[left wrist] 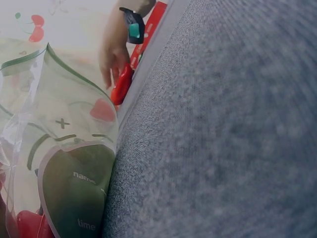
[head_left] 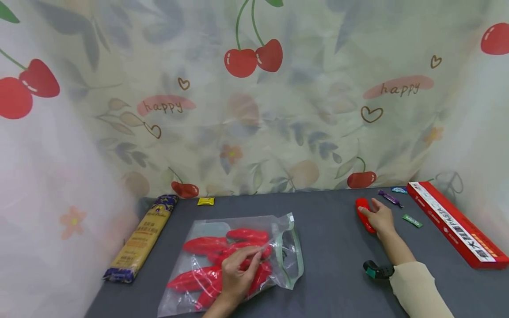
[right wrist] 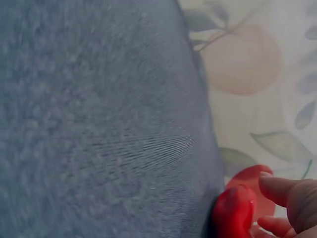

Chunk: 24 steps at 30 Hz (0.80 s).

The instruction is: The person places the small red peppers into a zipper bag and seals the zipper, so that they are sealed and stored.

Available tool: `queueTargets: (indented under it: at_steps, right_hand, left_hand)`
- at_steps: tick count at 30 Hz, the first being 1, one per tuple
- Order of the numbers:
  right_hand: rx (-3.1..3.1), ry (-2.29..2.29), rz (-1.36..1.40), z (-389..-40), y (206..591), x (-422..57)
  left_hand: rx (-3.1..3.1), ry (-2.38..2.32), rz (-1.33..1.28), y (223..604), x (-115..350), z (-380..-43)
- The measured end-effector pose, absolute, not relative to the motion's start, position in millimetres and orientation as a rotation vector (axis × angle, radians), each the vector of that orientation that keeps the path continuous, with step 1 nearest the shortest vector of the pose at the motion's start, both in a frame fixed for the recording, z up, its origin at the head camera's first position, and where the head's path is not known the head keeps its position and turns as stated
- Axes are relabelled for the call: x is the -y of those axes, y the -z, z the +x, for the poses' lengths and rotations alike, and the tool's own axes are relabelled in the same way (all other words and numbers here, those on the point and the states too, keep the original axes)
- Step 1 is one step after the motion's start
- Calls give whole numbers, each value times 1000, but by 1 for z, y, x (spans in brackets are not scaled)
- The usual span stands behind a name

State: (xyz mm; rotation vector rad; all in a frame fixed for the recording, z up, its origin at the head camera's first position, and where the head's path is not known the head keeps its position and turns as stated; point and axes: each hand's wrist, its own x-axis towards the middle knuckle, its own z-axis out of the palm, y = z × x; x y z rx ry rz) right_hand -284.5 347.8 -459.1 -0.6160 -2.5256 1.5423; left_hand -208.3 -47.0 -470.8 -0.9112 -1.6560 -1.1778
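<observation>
A clear zip bag [head_left: 207, 223] holding several red peppers [head_left: 199, 278] lies flat, its mouth to the right. My left hand [head_left: 237, 271] is over the bag near its mouth, thumb and forefinger pinching the plastic film. In the left wrist view the bag's mouth stands loosely apart above a green printed label [left wrist: 79, 188]. At the right, one loose red pepper [head_left: 365, 216] lies on the dark tabletop. My right hand [head_left: 381, 218] is right at this pepper, thumb and fingers spread and fairly straight; in the right wrist view the thumb [right wrist: 277, 191] stands off beside it.
A yellow-and-blue pasta packet [head_left: 141, 240] lies at the left, a long red pasta box [head_left: 457, 225] at the right. Small wrapped pieces, yellow [head_left: 206, 201], purple [head_left: 389, 198], blue [head_left: 399, 190] and green [head_left: 412, 221], lie toward the back. A patterned curtain [head_left: 270, 132] closes off the rear.
</observation>
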Motion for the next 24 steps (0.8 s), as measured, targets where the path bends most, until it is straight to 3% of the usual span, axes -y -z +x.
queueTargets:
  at_steps: [16,24]
  right_hand:
    - [2806,-1200,-374,-282,471,-348]
    - [2771,-1140,-385,-280,470,-341]
  left_hand:
    - [1675,1189,-903,470,45,-206]
    - [1674,1184,-898,469,47,-206]
